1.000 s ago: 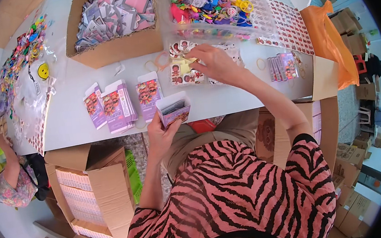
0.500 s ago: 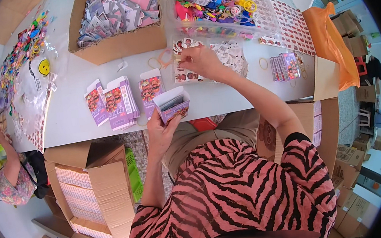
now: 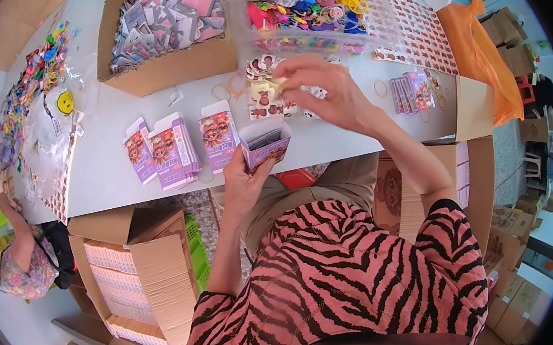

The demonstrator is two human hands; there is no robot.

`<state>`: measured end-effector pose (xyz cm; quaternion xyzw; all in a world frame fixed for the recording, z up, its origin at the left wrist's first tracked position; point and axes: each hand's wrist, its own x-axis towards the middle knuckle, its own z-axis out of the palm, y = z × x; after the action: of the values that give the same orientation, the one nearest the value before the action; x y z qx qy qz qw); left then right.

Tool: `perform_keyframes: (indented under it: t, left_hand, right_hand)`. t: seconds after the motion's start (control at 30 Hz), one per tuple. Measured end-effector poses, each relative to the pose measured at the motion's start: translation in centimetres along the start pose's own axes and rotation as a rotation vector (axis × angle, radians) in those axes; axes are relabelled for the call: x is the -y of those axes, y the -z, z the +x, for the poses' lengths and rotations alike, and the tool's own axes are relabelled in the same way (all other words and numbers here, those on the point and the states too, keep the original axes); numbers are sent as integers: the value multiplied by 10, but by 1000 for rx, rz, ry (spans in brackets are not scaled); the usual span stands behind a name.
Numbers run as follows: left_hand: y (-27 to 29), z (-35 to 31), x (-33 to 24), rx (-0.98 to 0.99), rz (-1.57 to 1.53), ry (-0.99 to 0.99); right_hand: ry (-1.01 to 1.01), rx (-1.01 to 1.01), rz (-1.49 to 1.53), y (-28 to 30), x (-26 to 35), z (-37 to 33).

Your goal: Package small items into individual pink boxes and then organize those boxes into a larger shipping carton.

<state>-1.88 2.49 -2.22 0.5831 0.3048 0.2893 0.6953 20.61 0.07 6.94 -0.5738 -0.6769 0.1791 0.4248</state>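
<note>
My left hand (image 3: 245,181) grips a small purple card box (image 3: 272,153) over the table's front edge. Its top is open, and greyish flat pieces show inside. Above the stickers, my right hand (image 3: 329,93) has thumb and fingertips pinched together, slightly blurred. A small pale piece (image 3: 279,86) shows at those fingertips; its exact kind is unclear. Below lie small character stickers (image 3: 264,100), partly hidden by the hand. Nearest the held box stands another purple box (image 3: 219,135) with its flap up. More purple boxes (image 3: 172,150) lie stacked to its left.
A carton (image 3: 166,80) of grey and pink cards stands at the back, beside a clear bin (image 3: 309,37) of colourful trinkets. Sticker sheets (image 3: 413,30), rubber bands (image 3: 381,88) and a row of small boxes (image 3: 412,92) lie right. Another person (image 3: 18,250) sits at far left.
My right hand has risen off the stickers and come back toward me, with a pale piece at its fingertips. My left hand and the box have shifted slightly right.
</note>
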Motion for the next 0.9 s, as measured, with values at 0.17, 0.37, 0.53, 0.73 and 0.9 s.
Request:
perform_keyframes:
  t: [0.17,0.37,0.53,0.73,0.9]
  left_hand:
    - [-12,6,-3,82,-52,-2]
    - [-25,7,-10,127,-196,23]
    - [-25,5,-15,115,-187,-2]
    - [-30,9,-25,118,-242,-15]
    - [-30,11,-29,89,-217,-59]
  right_hand:
    - [217,111,-90,4,26,-6]
    - [228,144,-183,0,26,-15]
    - [98,51,15,8,24,-17]
    - [-36,-1,184,4,16,-42]
    - [-87,-50,289,-6,22,-47]
